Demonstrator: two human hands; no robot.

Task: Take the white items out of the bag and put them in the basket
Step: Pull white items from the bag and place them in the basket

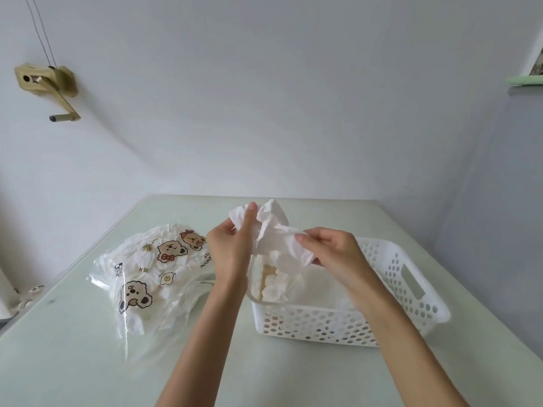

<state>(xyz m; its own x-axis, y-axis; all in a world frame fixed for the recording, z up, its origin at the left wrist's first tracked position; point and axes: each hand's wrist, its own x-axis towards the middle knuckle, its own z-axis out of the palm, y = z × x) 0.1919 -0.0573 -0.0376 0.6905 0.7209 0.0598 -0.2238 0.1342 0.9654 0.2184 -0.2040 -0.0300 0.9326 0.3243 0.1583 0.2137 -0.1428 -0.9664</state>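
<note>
Fingers (235,230) of the left hand (229,248) and right hand (329,248) pinch one crumpled white item (273,227), held above the basket (411,277). Other white items (279,286) already lie inside. The bag (147,268), left on the table (73,362), apparently holds more; task looks partway done.
</note>
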